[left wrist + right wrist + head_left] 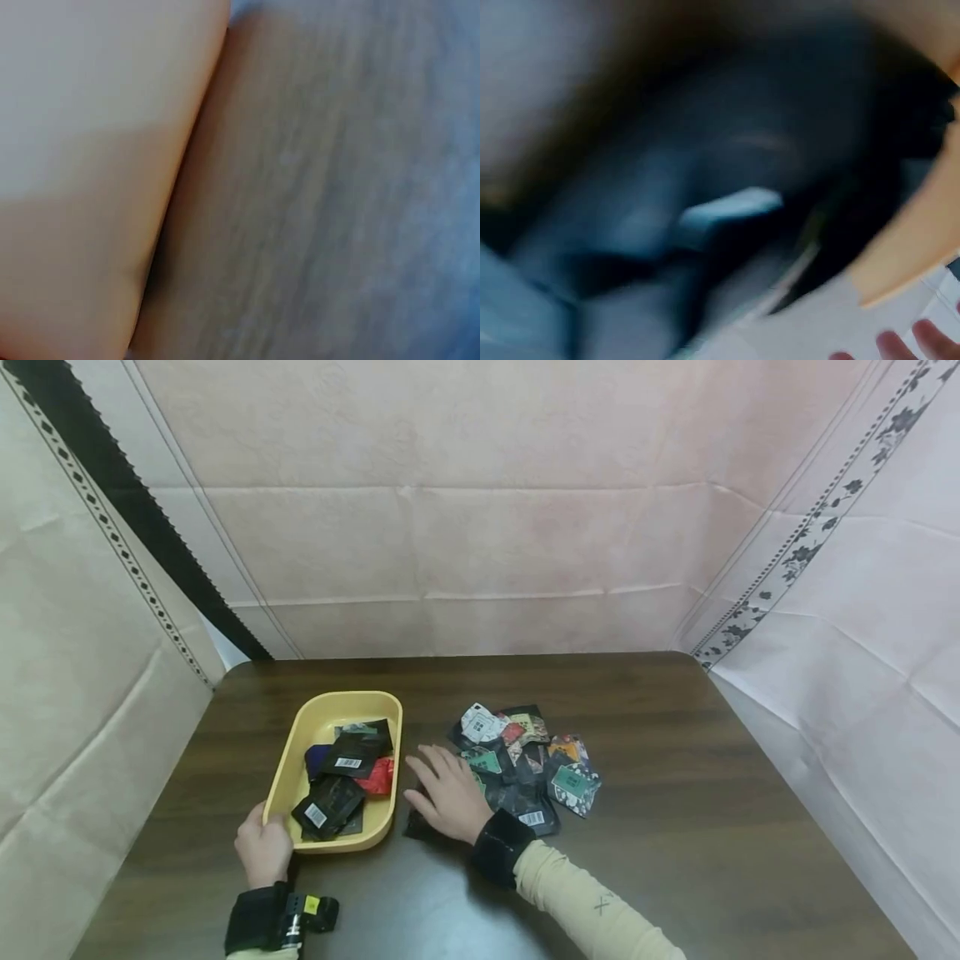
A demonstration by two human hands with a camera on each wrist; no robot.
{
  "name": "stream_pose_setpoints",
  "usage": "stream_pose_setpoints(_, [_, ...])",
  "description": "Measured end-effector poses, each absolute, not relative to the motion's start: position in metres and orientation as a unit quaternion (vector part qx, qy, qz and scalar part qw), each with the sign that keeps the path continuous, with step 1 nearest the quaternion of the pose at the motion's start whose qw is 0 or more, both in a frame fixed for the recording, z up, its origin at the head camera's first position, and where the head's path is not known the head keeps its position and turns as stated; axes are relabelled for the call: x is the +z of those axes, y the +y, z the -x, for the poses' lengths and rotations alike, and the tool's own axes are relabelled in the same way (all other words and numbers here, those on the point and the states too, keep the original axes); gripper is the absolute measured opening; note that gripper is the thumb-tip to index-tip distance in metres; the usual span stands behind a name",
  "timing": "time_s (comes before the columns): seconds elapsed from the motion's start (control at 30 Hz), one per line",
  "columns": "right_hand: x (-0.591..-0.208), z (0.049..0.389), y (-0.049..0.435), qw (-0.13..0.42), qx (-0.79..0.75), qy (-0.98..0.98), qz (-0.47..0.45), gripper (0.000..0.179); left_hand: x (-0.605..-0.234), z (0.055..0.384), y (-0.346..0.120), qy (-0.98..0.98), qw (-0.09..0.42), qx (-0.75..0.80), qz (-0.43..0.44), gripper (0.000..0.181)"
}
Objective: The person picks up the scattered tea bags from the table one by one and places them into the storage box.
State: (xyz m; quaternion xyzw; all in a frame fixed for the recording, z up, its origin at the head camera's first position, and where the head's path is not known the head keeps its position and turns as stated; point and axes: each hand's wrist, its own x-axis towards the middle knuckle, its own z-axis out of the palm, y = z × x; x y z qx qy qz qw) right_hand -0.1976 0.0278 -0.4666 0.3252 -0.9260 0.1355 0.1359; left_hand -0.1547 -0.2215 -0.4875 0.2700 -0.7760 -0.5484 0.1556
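Note:
A yellow plastic tray stands on the left half of the table, with several small flat packets, mostly black and one red, lying in it. My left hand grips the tray's rim at its near left corner. Over the left edge of a loose pile of dark packets, right of the tray, my right hand lies palm down with its fingers spread. Part of a black packet shows from under that palm. In the right wrist view dark packets are blurred and fingertips show at the bottom right.
The brown table extends on past the pile to the right. Pale cloth hangs behind it and along both sides. A packet with a green label lies at the pile's right edge.

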Motion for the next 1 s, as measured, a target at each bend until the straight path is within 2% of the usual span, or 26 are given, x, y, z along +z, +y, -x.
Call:
stream_pose_setpoints(0.13, [-0.481,0.194,0.032,0.081,0.072,-0.937,-0.332,0.056,-0.486,0.154,-0.222,-0.771,0.149,-0.556,-0.273,0.04])
stream_pose_setpoints(0.23, [-0.489,0.19,0.032,0.073,0.03,-0.943,-0.324,0.059,-0.485,0.154,-0.221,-0.769,0.15,-0.558,-0.272,0.039])
stream_pose_setpoints(0.63, [-0.507,0.191,0.027,0.168,-0.116,-0.933,-0.297,0.044,-0.486,0.153,-0.221,-0.766,0.152,-0.562,-0.274,0.04])
stream_pose_setpoints(0.83, [-0.497,0.197,0.029,0.204,-0.096,-0.928,-0.295,0.029,-0.485,0.151,-0.221,-0.765,0.154,-0.563,-0.272,0.04])
stream_pose_setpoints(1.0, [-0.478,0.203,0.03,0.204,-0.03,-0.938,-0.279,0.024,-0.484,0.152,-0.221,-0.771,0.153,-0.556,-0.27,0.04])
